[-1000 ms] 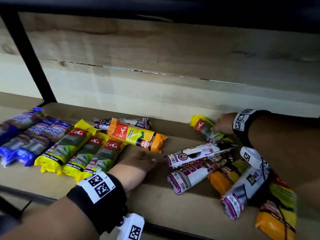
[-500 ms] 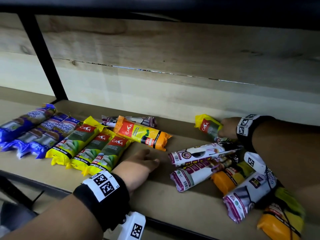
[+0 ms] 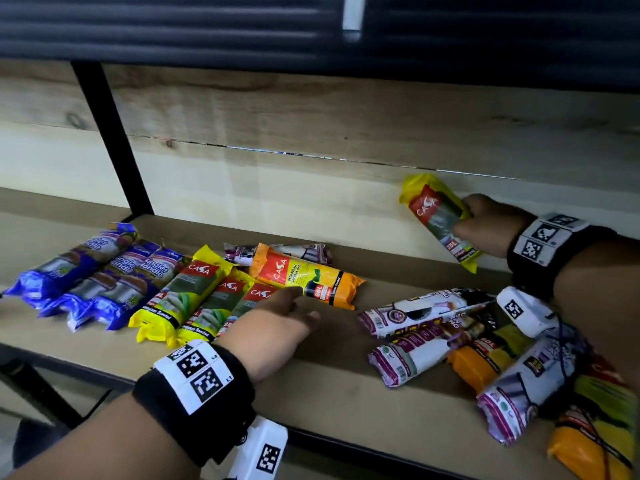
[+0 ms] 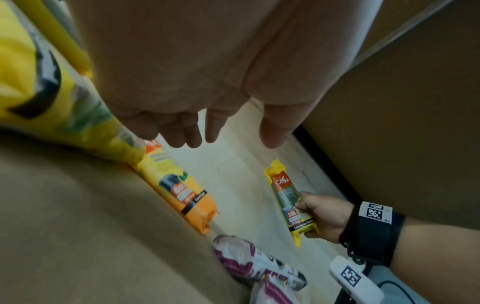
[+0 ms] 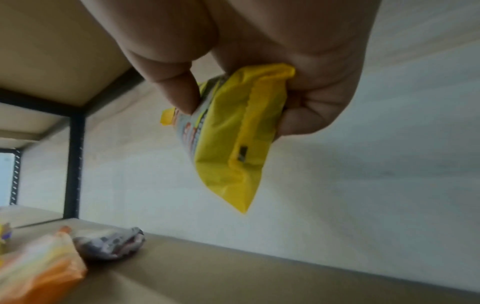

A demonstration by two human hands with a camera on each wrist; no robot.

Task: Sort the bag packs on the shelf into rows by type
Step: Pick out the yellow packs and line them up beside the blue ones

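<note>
Right hand (image 3: 485, 225) up near the back wall (image 3: 311, 188), fingers and thumb curled round the lower half of a yellow CASA 25L pack (image 3: 437, 216), held clear of the shelf (image 3: 346, 403) and tilted, red label end uppermost. Same grip plain in the right wrist view: thumb on one face of the pack (image 5: 233, 131), fingers wrapped behind.

Left hand (image 3: 273, 327) low over the shelf board, palm down, fingers straight and slightly spread, holding nothing; fingertips just beside the orange CASA 60L pack (image 3: 308, 280), contact not certain. In the left wrist view, fingers (image 4: 187, 131) stretched out toward that orange pack (image 4: 179, 189).

To the left, in a row side by side: three blue Singlet Handle packs (image 3: 93, 278), then three yellow CASA packs (image 3: 194, 303). Behind the orange pack, against the wall, one white-and-purple pack (image 3: 301, 252). To the right, a loose heap: white-and-purple packs (image 3: 415, 310) overlapping more orange and yellow packs (image 3: 485, 358), partly hidden under the right forearm. Black shelf upright (image 3: 110, 140) at the left rear.
</note>
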